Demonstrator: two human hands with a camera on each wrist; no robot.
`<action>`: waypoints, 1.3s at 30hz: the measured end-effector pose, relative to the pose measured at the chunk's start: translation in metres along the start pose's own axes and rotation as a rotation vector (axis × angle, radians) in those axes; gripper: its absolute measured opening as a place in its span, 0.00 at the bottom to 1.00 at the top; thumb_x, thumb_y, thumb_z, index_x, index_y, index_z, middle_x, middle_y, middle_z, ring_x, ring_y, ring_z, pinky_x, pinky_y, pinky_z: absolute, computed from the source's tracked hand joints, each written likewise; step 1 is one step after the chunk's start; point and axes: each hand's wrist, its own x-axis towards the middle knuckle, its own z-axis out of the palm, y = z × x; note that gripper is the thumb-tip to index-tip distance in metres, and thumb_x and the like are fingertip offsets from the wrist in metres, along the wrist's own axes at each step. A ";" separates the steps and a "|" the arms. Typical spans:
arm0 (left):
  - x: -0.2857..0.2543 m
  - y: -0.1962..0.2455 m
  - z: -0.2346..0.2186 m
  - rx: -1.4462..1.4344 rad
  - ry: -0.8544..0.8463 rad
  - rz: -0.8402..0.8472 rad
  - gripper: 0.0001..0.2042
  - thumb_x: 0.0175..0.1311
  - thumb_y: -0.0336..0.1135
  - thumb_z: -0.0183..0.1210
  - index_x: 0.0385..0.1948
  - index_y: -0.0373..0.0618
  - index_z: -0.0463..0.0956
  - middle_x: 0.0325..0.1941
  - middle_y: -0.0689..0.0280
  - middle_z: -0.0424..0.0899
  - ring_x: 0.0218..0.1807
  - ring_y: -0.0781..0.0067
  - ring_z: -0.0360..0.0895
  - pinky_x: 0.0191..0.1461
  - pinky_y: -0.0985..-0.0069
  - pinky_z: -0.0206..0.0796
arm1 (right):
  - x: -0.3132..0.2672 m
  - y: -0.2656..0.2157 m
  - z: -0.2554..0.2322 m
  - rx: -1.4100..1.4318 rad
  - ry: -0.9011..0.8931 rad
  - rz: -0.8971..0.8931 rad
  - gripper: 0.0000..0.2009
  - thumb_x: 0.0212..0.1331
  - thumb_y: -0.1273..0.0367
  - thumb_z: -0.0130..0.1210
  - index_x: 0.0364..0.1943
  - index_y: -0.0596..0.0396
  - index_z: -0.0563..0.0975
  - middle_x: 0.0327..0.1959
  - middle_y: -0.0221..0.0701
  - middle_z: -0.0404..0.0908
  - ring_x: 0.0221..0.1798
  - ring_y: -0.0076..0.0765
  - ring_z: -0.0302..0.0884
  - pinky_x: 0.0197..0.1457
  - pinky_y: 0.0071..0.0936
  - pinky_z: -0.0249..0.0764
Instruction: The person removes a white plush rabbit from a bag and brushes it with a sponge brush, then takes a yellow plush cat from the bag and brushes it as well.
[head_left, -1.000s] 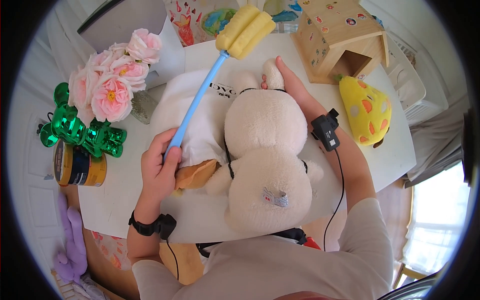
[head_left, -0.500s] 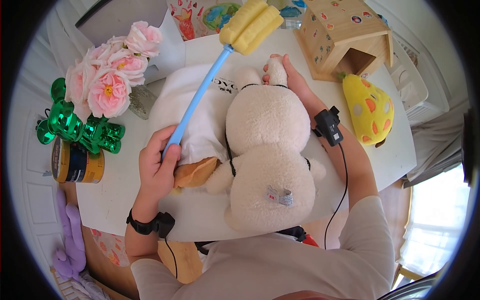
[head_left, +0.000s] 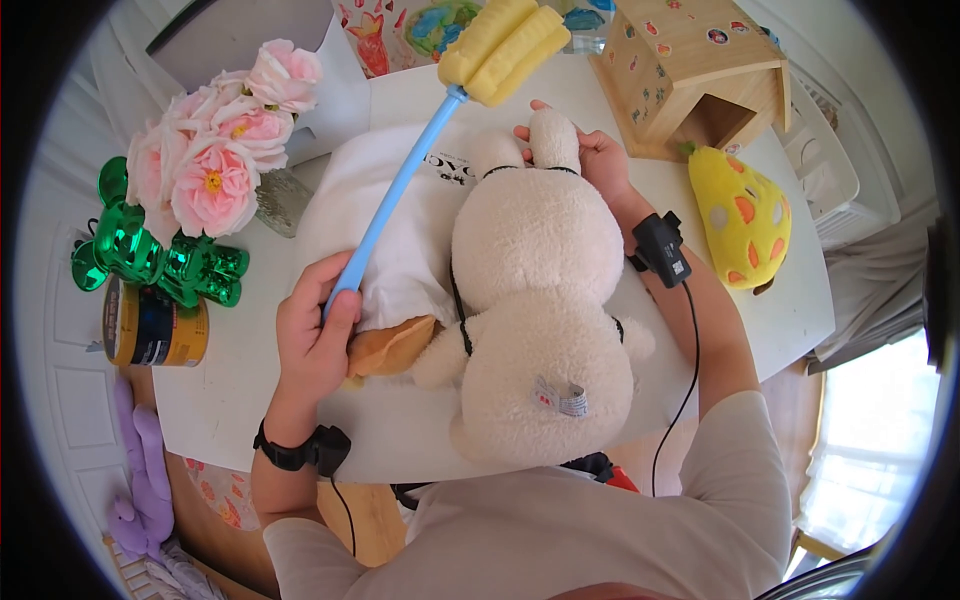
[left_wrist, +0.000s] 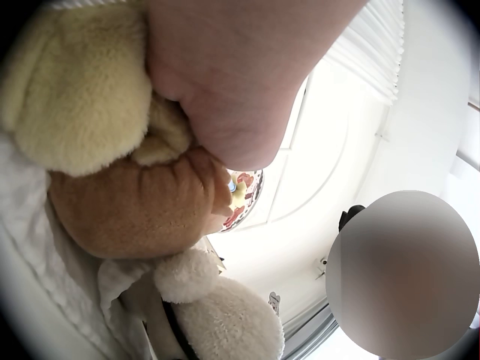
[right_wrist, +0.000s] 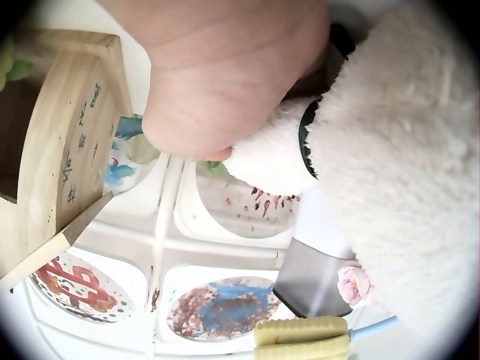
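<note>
In the head view my left hand [head_left: 318, 335] grips the blue handle of a bottle brush [head_left: 400, 205]; its yellow sponge head points up and away. A cream plush toy [head_left: 540, 235] lies on the white table, its fabric tag facing up and its long ears pointing away from me. My right hand [head_left: 603, 168] lies beneath and beside its right ear, fingertips showing past the ear and thumb apart from it. A white printed cloth [head_left: 345, 200] lies to the toy's left, with a tan plush piece [head_left: 395, 345] poking out under my left hand.
A wooden house [head_left: 690, 75] and a yellow spotted plush [head_left: 740, 220] stand at the right. Pink flowers in a glass vase [head_left: 285, 203], a shiny green bear figure [head_left: 185, 265] and a yellow-black tub [head_left: 155, 325] crowd the left side.
My right hand has loosened around the toy's ear: its thumb has come away and its fingers have spread behind the ear. My left hand still holds the brush in nearly the same pose.
</note>
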 end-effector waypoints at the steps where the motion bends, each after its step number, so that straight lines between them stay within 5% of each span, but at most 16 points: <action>1: 0.001 0.000 0.001 0.025 0.006 0.005 0.14 0.69 0.31 0.50 0.53 0.35 0.69 0.30 0.72 0.74 0.28 0.88 0.64 0.31 0.89 0.57 | -0.002 -0.001 0.002 0.025 0.008 0.004 0.32 0.53 0.67 0.29 0.68 0.51 0.57 0.56 0.48 0.71 0.48 0.47 0.74 0.57 0.42 0.72; 3: 0.002 0.002 0.003 0.074 0.016 0.009 0.16 0.70 0.35 0.50 0.54 0.36 0.68 0.26 0.73 0.70 0.25 0.90 0.60 0.27 0.90 0.51 | -0.005 0.001 0.002 0.039 0.022 0.002 0.34 0.50 0.68 0.30 0.69 0.51 0.56 0.58 0.49 0.70 0.50 0.48 0.74 0.58 0.43 0.71; 14: 0.002 0.001 0.002 0.085 0.013 0.040 0.16 0.70 0.35 0.49 0.54 0.36 0.68 0.26 0.73 0.70 0.24 0.89 0.60 0.28 0.90 0.51 | -0.003 -0.002 0.001 0.118 -0.104 0.041 0.30 0.53 0.67 0.42 0.65 0.52 0.58 0.54 0.45 0.72 0.50 0.45 0.74 0.59 0.43 0.71; 20: 0.001 -0.002 0.003 0.054 0.017 0.040 0.15 0.70 0.34 0.49 0.54 0.36 0.68 0.27 0.72 0.70 0.25 0.89 0.61 0.28 0.90 0.53 | -0.013 0.001 0.018 -0.339 0.069 -0.035 0.27 0.57 0.67 0.55 0.61 0.53 0.62 0.49 0.36 0.74 0.46 0.33 0.76 0.52 0.33 0.75; 26: 0.002 0.000 0.001 0.100 0.001 0.054 0.15 0.70 0.34 0.49 0.54 0.36 0.68 0.27 0.72 0.70 0.26 0.88 0.61 0.29 0.89 0.54 | -0.006 -0.002 0.012 -0.528 0.124 0.058 0.18 0.62 0.57 0.54 0.48 0.53 0.70 0.41 0.31 0.77 0.40 0.27 0.77 0.44 0.28 0.76; 32: 0.001 0.000 0.003 0.052 0.012 0.023 0.16 0.70 0.34 0.49 0.54 0.36 0.68 0.27 0.73 0.70 0.26 0.88 0.61 0.29 0.89 0.54 | -0.005 0.002 0.012 -0.545 0.246 0.046 0.27 0.68 0.43 0.34 0.41 0.52 0.74 0.31 0.30 0.78 0.37 0.25 0.77 0.43 0.26 0.75; 39: 0.001 0.000 0.002 0.095 0.000 0.047 0.16 0.70 0.35 0.50 0.54 0.36 0.68 0.27 0.73 0.70 0.26 0.89 0.61 0.29 0.89 0.53 | -0.007 -0.002 0.016 -0.527 0.199 0.094 0.35 0.68 0.41 0.20 0.59 0.52 0.66 0.45 0.32 0.76 0.42 0.29 0.77 0.49 0.30 0.75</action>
